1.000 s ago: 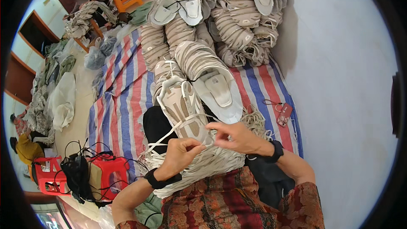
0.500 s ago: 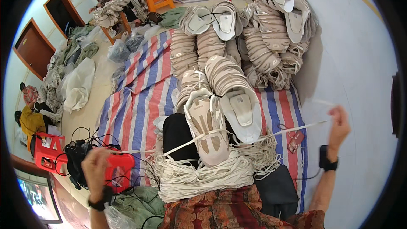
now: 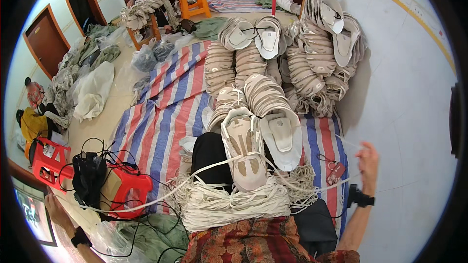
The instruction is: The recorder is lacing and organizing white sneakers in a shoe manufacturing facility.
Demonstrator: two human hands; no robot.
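A beige and white shoe upper (image 3: 246,165) lies toe toward me at the front centre, a pale shoelace (image 3: 214,164) running through its front. Far out at the lower left, my left hand (image 3: 57,210) is closed near one end of that lace, which sags toward it in a long curve. On the right, beside the wall, my right hand (image 3: 369,165) pinches the lace's other half, a blurred tip sticking out past the fingers. Beneath the toe, in front of my lap, lies a thick bundle of loose shoelaces (image 3: 234,207).
Stacked shoe uppers (image 3: 307,63) stand behind on a striped sheet (image 3: 161,117). At left are a red stool (image 3: 131,190) with a black bag (image 3: 89,178) and cables. A white wall (image 3: 404,117) bounds the right. Other people (image 3: 34,124) sit at left and far back.
My left hand has swung outward and to the left, and my right hand has dropped slightly lower and inward. The lace, taut before, now hangs in slack curves. The view has tilted up slightly.
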